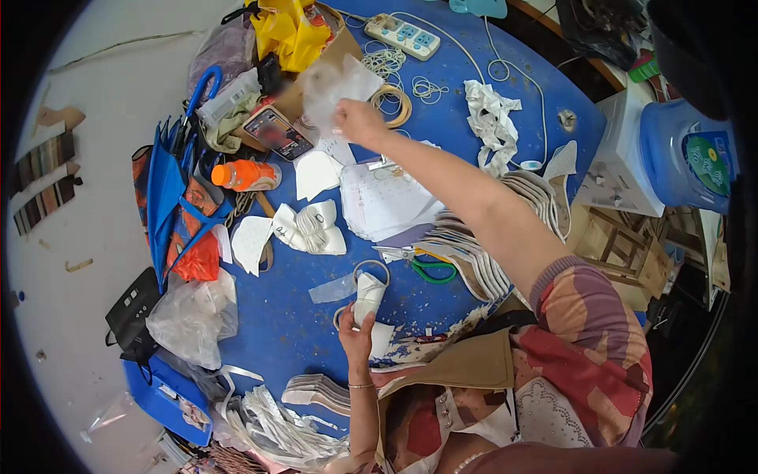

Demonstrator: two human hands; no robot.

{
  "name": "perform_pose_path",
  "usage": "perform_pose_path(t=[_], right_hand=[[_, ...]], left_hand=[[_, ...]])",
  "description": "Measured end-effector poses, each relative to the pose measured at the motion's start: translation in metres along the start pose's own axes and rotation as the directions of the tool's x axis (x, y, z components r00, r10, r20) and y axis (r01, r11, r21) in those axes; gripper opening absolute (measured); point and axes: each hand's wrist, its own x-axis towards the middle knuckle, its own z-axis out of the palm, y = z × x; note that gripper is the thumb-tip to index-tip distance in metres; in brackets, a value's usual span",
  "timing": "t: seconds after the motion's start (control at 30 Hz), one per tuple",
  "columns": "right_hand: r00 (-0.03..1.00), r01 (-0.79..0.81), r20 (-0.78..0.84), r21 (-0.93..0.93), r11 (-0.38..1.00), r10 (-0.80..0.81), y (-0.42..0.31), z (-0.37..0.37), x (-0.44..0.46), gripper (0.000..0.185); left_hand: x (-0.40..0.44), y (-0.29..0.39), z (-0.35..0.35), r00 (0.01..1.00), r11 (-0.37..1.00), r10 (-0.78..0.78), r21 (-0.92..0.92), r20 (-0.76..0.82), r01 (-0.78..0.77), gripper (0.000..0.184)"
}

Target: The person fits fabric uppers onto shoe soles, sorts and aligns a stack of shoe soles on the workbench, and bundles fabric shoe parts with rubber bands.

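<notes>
My left hand (357, 338) is closed around a rolled white piece (369, 294) near the table's front edge. A thin ring (371, 263) shows around the roll's far end. My right hand (357, 122) is stretched far forward, its fingers pinched on a translucent sheet (335, 88) beside the cardboard box. Left of the roll lies a clear plastic strip (332, 290). Green-handled scissors (433, 270) rest to the right of the roll. Beyond it are a tied white bundle (309, 227) and a stack of white sheets (387, 201).
On the blue table (276, 316) are an orange-capped bottle (246, 175), a phone (278, 133), a power strip (403, 36), crumpled white paper (491, 126) and layered fabric pieces (474, 237). A blue umbrella (164, 197) and plastic bag (197, 316) line the left edge.
</notes>
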Motion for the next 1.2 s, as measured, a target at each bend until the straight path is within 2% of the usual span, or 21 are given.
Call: perform_pose_path(t=[0.17,0.2,0.33,0.37,0.43,0.5,0.6,0.7,0.77,0.83,0.87,0.97,1.03,1.1,1.13,1.2], right_hand=[[0.997,0.033,-0.076,0.167,0.985,-0.02,-0.044,-0.001,-0.018,0.016],[0.997,0.034,-0.07,0.164,0.986,-0.023,-0.047,-0.006,-0.015,0.016],[0.993,0.091,-0.099,0.338,0.937,-0.061,-0.044,-0.025,0.017,0.02],[0.995,0.084,-0.084,0.292,0.953,-0.061,-0.043,-0.03,0.027,0.023],[0.994,0.097,-0.067,0.232,0.968,-0.084,-0.04,-0.04,0.046,0.015],[0.994,0.1,-0.002,0.401,0.911,-0.108,-0.035,-0.039,0.065,0.014],[0.986,0.147,-0.004,0.489,0.86,-0.166,-0.037,-0.044,0.068,0.02],[0.979,0.09,0.102,0.563,0.822,-0.177,-0.009,-0.037,0.073,0.028],[0.964,-0.076,0.258,0.516,0.853,-0.07,0.009,-0.035,0.07,0.032],[0.963,-0.169,0.252,0.266,0.949,0.101,0.011,-0.041,0.059,0.037],[0.962,-0.163,0.257,0.262,0.951,0.094,0.012,-0.04,0.059,0.037],[0.994,0.04,-0.106,0.038,0.998,-0.035,0.015,-0.03,0.058,0.037],[0.933,0.127,-0.32,-0.138,0.982,-0.165,0.018,-0.019,0.059,0.037],[0.809,0.177,-0.493,-0.315,0.933,-0.32,0.018,-0.008,0.062,0.037],[0.81,0.19,-0.487,-0.31,0.932,-0.327,0.011,-0.006,0.06,0.037],[0.95,-0.043,-0.311,-0.017,0.999,0.035,-0.001,-0.006,0.052,0.041]], left_hand=[[0.003,0.006,0.0,0.999,0.999,-0.038,0.007,0.017,0.037,0.038],[0.005,0.009,0.0,0.999,0.999,-0.034,0.014,0.021,0.033,0.037],[0.004,0.003,0.002,0.998,0.998,-0.059,0.003,0.016,0.059,0.037],[0.004,-0.003,0.003,0.998,0.998,-0.066,-0.014,0.018,0.067,0.036],[0.005,-0.01,0.003,0.997,0.996,-0.077,-0.045,0.022,0.078,0.036],[0.003,-0.011,0.004,0.997,0.996,-0.076,-0.051,0.013,0.077,0.036],[0.003,-0.007,0.003,0.998,0.998,-0.055,-0.032,0.031,0.056,0.037],[0.003,-0.008,0.001,0.999,0.998,-0.052,-0.021,0.017,0.052,0.037],[0.002,-0.009,0.001,0.999,0.999,-0.041,-0.008,0.019,0.041,0.037],[0.002,-0.012,-0.001,0.998,0.997,-0.058,-0.043,0.013,0.058,0.037],[0.002,-0.012,-0.002,0.997,0.995,-0.073,-0.071,0.016,0.073,0.037],[0.002,-0.015,-0.003,0.994,0.985,-0.103,-0.134,0.017,0.105,0.037],[0.002,-0.02,-0.003,0.996,0.986,-0.089,-0.14,0.026,0.092,0.037],[0.002,-0.023,-0.003,0.997,0.986,-0.073,-0.147,0.026,0.076,0.036],[0.001,-0.023,-0.004,0.997,0.985,-0.078,-0.152,0.013,0.079,0.036],[0.0,-0.019,-0.005,0.997,0.988,-0.074,-0.136,0.01,0.075,0.035]])
